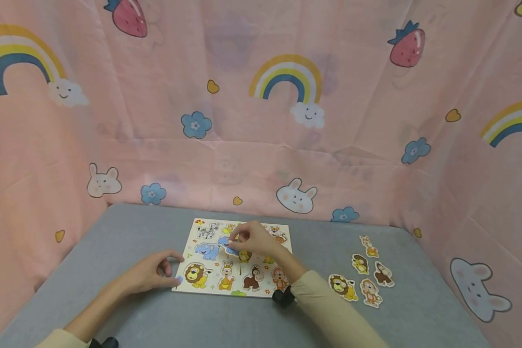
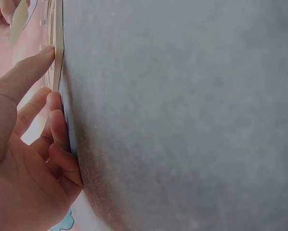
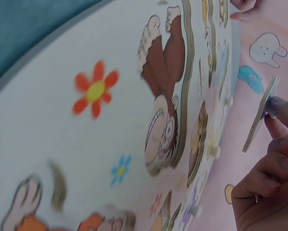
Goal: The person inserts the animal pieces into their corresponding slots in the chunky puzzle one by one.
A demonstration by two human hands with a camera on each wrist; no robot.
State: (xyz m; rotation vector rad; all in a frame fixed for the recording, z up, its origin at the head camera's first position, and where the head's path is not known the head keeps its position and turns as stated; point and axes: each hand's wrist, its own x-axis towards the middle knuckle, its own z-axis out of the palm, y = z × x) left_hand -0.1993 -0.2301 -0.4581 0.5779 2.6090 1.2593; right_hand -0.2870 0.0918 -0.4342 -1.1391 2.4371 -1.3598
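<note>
Pink patterned curtain (image 1: pixel 239 159), hung at the back and both sides; grey table (image 1: pixel 156 324) in front of it. One puzzle board (image 1: pixel 213 291), white-faced, printed with animals, lying flat on the table; several pegs (image 3: pixel 213 151) upright on its face, suggesting seated pieces. One right hand (image 1: pixel 256 238): thumb and fingers pinching a blue puzzle piece (image 1: pixel 224 244), held raised over the board and tilted; which animal it bears, uncertain. One left hand (image 1: pixel 152 272): grasping nothing, thumb and fingertips touching the board's left edge, seemingly to steady it. Five loose pieces on the table, right of the board: long-eared orange piece (image 1: pixel 369 246), farthest back; small brown-and-yellow piece (image 1: pixel 360 264); brown ape piece (image 1: pixel 384 274); lion piece (image 1: pixel 342 287), leftmost; monkey piece (image 1: pixel 371 293), nearest the person. Step in hand, by judgement: bringing the blue puzzle piece to its recess. Next move appears to call for levelling it, matching outlines, lowering and pressing flush before release.
</note>
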